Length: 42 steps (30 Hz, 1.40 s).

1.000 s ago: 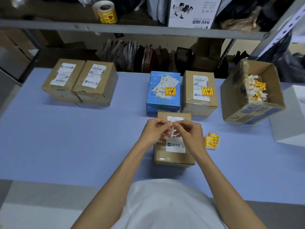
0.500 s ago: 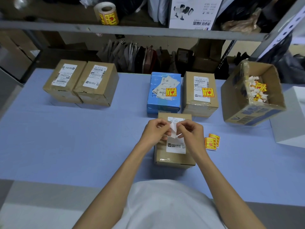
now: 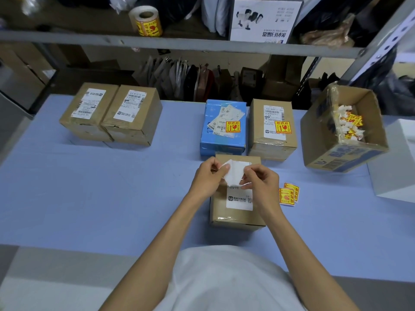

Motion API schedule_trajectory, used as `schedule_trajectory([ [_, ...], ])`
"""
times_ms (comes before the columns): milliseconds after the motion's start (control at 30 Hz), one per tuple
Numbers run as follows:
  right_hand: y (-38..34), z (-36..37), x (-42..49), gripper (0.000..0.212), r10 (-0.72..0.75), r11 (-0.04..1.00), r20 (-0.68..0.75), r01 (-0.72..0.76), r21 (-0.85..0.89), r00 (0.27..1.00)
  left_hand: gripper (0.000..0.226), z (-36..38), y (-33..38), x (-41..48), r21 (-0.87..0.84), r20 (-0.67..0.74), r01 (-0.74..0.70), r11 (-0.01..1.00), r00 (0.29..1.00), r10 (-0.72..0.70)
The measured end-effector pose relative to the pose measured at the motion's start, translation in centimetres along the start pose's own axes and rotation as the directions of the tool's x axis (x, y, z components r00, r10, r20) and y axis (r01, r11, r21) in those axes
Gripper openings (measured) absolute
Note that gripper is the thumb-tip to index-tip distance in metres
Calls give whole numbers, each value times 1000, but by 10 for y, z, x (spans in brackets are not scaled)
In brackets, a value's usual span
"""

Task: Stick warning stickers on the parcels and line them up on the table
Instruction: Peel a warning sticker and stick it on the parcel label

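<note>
A brown parcel (image 3: 235,213) with a white shipping label lies on the blue table (image 3: 112,187) right in front of me. Above it, my left hand (image 3: 207,176) and my right hand (image 3: 261,182) pinch opposite edges of a sticker sheet (image 3: 233,173), whose white side faces me. Behind stand a blue parcel (image 3: 222,140) and a brown parcel (image 3: 271,140), each carrying a yellow warning sticker. Two brown parcels (image 3: 112,115) without warning stickers sit side by side at the far left. Loose yellow stickers (image 3: 288,194) lie just right of my right hand.
An open carton (image 3: 343,153) with crumpled backing scraps stands at the right, a white box (image 3: 397,167) beyond it. A roll of yellow stickers (image 3: 147,21) and a printed box (image 3: 265,19) sit on the shelf above the table's far edge.
My hands have pulled slightly apart and the white sheet between them has spread wider, showing more of its surface. The parcels have not moved.
</note>
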State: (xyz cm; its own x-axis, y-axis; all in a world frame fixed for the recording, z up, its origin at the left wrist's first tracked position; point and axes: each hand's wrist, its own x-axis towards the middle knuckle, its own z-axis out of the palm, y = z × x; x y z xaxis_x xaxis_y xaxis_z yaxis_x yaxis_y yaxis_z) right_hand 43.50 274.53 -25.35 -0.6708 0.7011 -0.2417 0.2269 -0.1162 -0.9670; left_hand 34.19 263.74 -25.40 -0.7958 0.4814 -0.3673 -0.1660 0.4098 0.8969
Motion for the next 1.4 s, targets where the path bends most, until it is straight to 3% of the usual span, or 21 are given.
schedule_trajectory([
  [300, 5, -3, 2, 11, 24, 999, -109, -28, -32, 994, 7, 0, -4, 0, 89, -66, 58, 994, 996, -52],
  [467, 6, -8, 5, 10, 65, 998, -181, -62, 19, 981, 20, -5, -5, 4, -38, -169, 86, 996, 981, -92],
  [600, 7, -6, 3, 10, 75, 997, -180, -72, 22, 981, 14, -4, -2, 3, -86, -195, 95, 992, 975, -110],
  [833, 5, -5, 5, 10, 79, 997, -177, -75, 34, 981, 29, 1, -4, 3, -29, -82, 60, 998, 995, -62],
  [1167, 5, -6, 5, 11, 76, 997, -176, -75, 16, 981, 60, -2, -1, 0, 38, -151, 59, 998, 987, -52],
  [1300, 3, -6, 4, 12, 81, 996, -169, -75, 40, 982, 34, 0, -2, -2, 44, -121, 91, 995, 989, -85],
  [1400, 3, -7, 4, 11, 82, 996, -177, -76, 40, 981, 31, -1, 2, -2, 27, -118, 107, 994, 988, -103],
])
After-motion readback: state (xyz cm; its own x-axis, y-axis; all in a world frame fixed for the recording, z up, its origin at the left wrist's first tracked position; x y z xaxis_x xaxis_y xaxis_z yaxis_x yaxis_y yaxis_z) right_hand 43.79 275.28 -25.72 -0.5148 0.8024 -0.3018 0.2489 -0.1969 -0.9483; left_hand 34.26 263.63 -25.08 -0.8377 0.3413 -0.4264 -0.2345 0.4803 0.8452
